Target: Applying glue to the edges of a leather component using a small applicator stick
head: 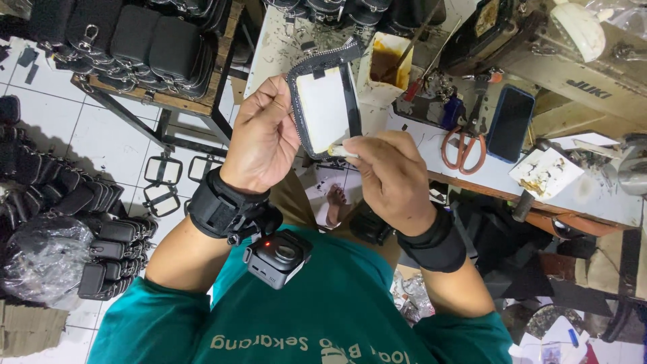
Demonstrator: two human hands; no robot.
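The left hand [263,138] grips the edge of a flat rectangular black pouch panel with a zipper border and pale lining [325,108], its fingers curled tight on it, holding it up above the lap. The right hand [391,178] pinches a small pale brush handle [342,152] whose tip touches the panel's lower edge. Orange-handled scissors [464,149] and a dark phone [510,123] lie on the white tabletop [606,202] nearby.

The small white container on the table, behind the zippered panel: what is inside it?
Inside the white container there is brown glue-like liquid and a thin stick leaning out. Its lower part is covered by the zippered panel held by the left hand.
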